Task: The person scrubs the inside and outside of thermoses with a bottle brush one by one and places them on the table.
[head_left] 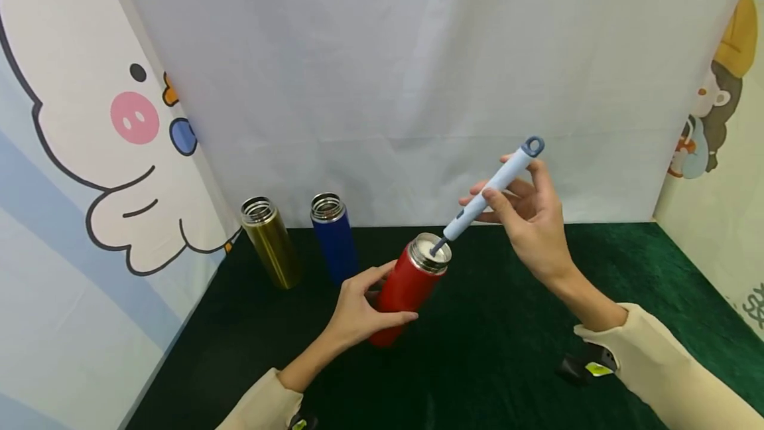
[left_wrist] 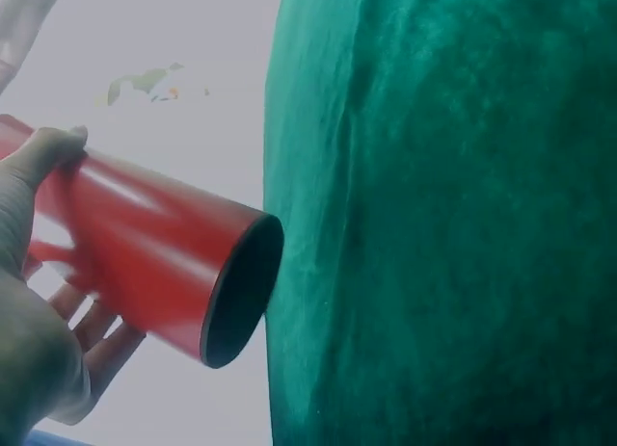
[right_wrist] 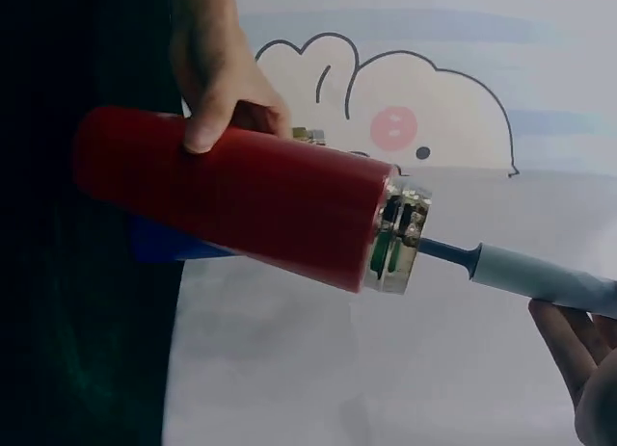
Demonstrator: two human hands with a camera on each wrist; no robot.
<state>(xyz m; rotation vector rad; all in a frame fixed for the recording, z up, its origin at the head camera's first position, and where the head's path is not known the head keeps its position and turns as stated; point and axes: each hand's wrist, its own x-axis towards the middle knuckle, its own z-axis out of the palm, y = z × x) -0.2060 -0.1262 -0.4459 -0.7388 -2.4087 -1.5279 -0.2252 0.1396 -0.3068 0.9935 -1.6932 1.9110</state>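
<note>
My left hand (head_left: 364, 310) grips a red bottle (head_left: 408, 287) around its body, tilted with its open metal mouth up toward the right. In the left wrist view the flat dark base (left_wrist: 243, 292) shows above the green cloth. My right hand (head_left: 534, 217) pinches the light-blue handle of a bottle brush (head_left: 486, 194) between thumb and fingers. Its ringed end points up to the right, and its dark shaft (right_wrist: 446, 252) enters the bottle's mouth. Something white fills the mouth around the shaft; the brush head is hidden inside.
Upright at the back left stand a gold bottle (head_left: 274, 247) and a blue bottle (head_left: 335, 241), both without lids. Dark green cloth (head_left: 507, 350) covers the table. A white backdrop (head_left: 388, 85) rises behind, with cartoon-printed panels at both sides.
</note>
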